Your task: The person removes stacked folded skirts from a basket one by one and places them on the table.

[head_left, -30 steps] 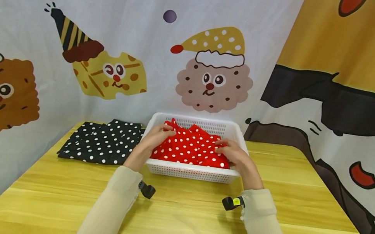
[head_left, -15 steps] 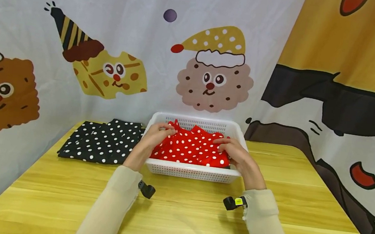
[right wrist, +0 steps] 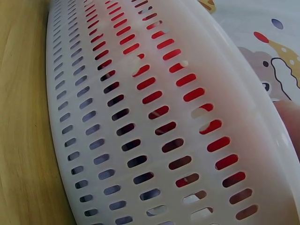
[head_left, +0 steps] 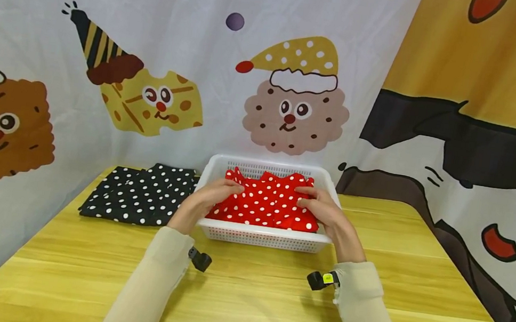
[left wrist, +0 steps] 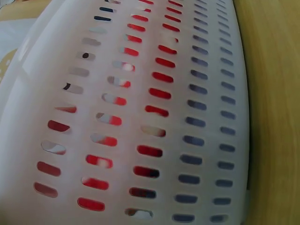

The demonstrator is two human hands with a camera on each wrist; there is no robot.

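A red garment with white polka dots (head_left: 260, 201) lies bunched in a white perforated plastic basket (head_left: 260, 236). Its exact kind cannot be told. My left hand (head_left: 212, 195) reaches over the basket's left side, with finger and thumb gripping the garment's left edge. Across from it, my right hand (head_left: 326, 212) holds the right edge between thumb and fingers. Part of each grip is hidden by the hand or the cloth. In the wrist views, red and dark fabric shows through the slots of the basket wall (left wrist: 220, 28).
To the basket's left, a folded black cloth with white polka dots (head_left: 140, 195) lies on the wooden table (head_left: 250, 300). Behind the table hangs a cartoon-printed curtain (head_left: 226, 103). Small black cameras are strapped to both wrists.
The red garment's upper right part has risen slightly and its folds have shifted. My left fingers and thumb have come closer together. The basket and black cloth stay put.
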